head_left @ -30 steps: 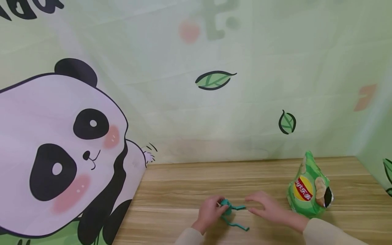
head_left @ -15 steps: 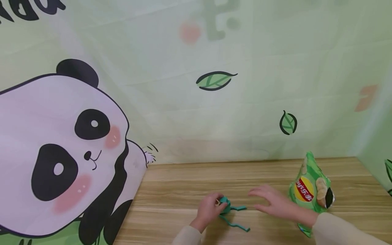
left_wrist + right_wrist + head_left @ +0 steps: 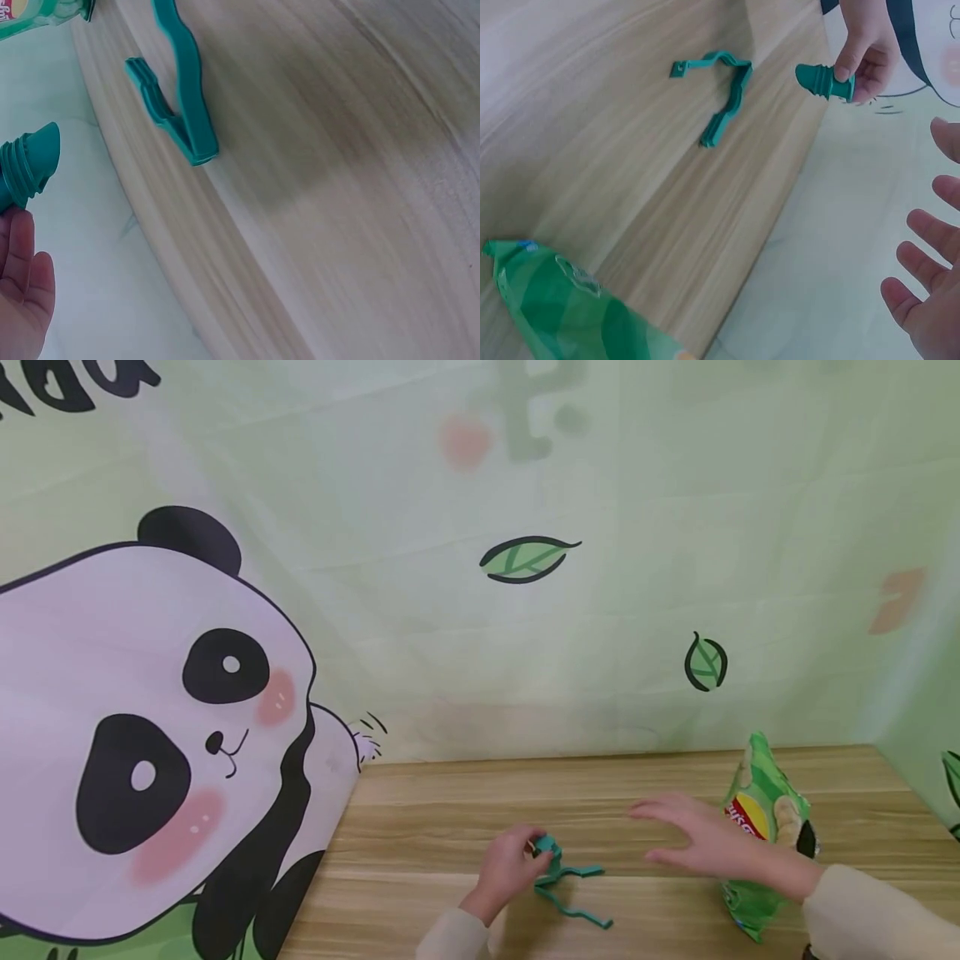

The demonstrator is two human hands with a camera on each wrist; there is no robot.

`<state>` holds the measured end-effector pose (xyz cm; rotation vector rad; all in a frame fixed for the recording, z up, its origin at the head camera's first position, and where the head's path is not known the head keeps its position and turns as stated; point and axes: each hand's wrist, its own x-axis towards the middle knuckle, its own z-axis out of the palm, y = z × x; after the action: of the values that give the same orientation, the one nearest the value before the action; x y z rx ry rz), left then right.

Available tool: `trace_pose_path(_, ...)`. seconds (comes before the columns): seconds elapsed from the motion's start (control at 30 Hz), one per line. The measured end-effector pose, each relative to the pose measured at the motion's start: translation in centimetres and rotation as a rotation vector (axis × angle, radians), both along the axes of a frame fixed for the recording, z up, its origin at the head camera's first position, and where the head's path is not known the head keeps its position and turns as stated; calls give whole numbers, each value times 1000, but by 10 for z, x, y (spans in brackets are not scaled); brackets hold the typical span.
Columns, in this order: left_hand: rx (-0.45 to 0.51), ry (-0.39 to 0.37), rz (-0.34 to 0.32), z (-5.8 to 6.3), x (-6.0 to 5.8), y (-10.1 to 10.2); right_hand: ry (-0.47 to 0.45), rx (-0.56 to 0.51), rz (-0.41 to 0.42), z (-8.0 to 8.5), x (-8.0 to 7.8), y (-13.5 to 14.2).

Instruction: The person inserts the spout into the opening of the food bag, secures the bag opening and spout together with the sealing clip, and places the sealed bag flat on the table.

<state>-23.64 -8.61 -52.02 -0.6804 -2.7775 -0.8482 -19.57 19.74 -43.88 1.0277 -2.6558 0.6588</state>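
Observation:
My left hand pinches a short teal pouring spout with a ridged, threaded side and a slanted mouth, held up over the table. Below it, a teal bag clip lies unfolded on the wood, its two long arms making a V. In the left wrist view, part of the clip and the spout appear apart from each other. My right hand is empty, fingers spread and thumb apart. Its wrist and forearm pass in front of a green Lay's chip bag, hiding part of it.
The wooden table runs back to a pale green printed cloth behind it. A large panda picture borders the left side, and another cloth panel stands at the right.
My right hand has moved right, away from the clip and across the front of the chip bag. My left hand has risen slightly with the spout, while the clip stays on the table.

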Motion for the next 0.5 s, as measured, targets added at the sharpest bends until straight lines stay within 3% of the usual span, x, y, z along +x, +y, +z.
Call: trace_pose_path(0.5, 44, -6, -65, 15, 1, 1, 123, -19, -35, 14, -3, 25)
